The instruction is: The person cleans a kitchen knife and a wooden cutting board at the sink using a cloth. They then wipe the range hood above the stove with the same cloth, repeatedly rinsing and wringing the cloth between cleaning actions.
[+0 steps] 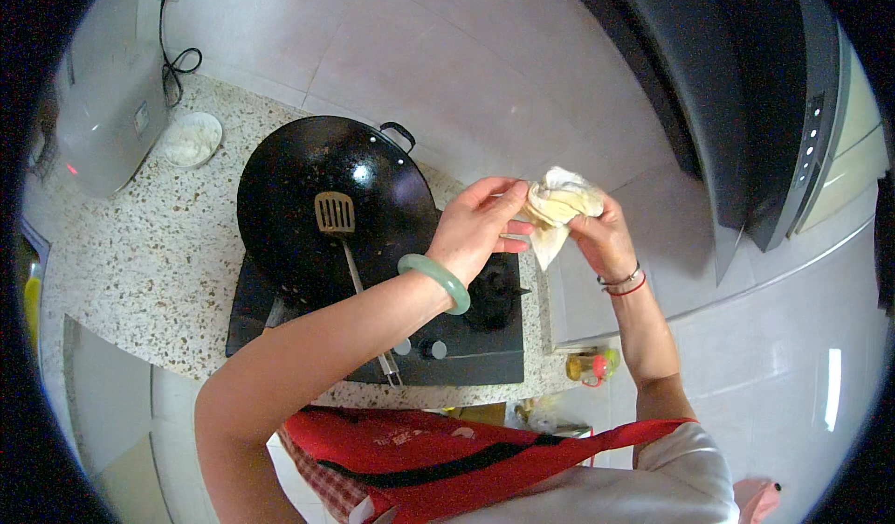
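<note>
Red cloth apron with a black strap (438,498) lies nearest in the head view, and beyond it both forearms reach up over a flat black stove with round knobs (466,367). Between the hands, held up in the air above the stove's right side, is a crumpled white and pale-yellow piece of thin cloth-like material (561,205). The right hand (606,237) is closed on its right side, thumb over the folds, while the left hand (477,221), below a smooth pale-green bangle (433,282), meets its left edge with the fingertips, lower fingers spread; whether they pinch it, I cannot tell. It looks light and limp, likely to fold and sag rather than hold a shape, with little risk of breaking; whether it is damp or slippery does not show. The bunched middle seems the securest place to hold, the loose lower corner the poorest. To the left, a wide black round-bottomed wok (280,174) carries a slotted spatula with a long metal handle (336,214), beside the speckled pale stone surface (121,268).
</note>
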Demonstrator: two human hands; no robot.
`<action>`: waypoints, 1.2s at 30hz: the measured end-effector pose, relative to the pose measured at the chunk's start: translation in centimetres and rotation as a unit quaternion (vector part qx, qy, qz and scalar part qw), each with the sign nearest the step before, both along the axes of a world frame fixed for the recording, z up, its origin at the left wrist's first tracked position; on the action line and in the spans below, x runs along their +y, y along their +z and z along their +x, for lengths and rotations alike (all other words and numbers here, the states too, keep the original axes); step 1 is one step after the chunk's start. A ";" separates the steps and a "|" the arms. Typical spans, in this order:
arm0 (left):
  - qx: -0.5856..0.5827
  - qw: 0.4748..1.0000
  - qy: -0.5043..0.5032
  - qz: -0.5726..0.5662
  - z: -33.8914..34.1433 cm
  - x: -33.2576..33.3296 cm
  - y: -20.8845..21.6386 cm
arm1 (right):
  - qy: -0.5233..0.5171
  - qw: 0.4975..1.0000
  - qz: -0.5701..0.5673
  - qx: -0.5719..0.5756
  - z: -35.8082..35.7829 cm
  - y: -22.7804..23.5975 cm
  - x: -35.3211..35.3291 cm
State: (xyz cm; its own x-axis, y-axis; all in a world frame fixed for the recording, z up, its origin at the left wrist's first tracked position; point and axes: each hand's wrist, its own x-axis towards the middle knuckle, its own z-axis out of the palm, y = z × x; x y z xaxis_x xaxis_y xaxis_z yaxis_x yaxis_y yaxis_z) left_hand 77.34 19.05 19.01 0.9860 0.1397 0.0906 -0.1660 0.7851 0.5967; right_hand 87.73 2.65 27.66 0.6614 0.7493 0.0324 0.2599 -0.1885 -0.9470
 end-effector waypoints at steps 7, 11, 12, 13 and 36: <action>-0.043 0.989 0.113 -0.089 2.2 1.4 2.3 | -0.035 0.996 0.034 0.069 0.0 0.3 2.9; -0.052 0.986 0.111 -0.114 2.9 2.3 3.9 | 0.013 0.960 0.217 0.177 5.0 4.4 6.1; -0.050 0.988 0.102 -0.105 3.1 2.4 3.9 | 0.074 0.962 0.226 0.136 6.5 6.1 6.7; -0.048 0.990 0.092 -0.094 3.4 2.5 3.8 | 0.069 0.952 0.258 0.146 7.2 7.8 7.3; -0.024 0.998 0.028 -0.041 4.7 4.5 1.8 | 0.249 0.927 0.241 0.145 10.4 15.6 14.8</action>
State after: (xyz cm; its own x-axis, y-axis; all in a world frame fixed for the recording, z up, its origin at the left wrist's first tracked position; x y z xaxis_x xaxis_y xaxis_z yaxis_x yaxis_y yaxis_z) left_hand 82.04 23.51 20.77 0.9714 0.2034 0.1226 -0.2375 0.8201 0.5206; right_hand 98.14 17.48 43.24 0.2710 0.9087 0.3175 -0.0781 0.3495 -0.9337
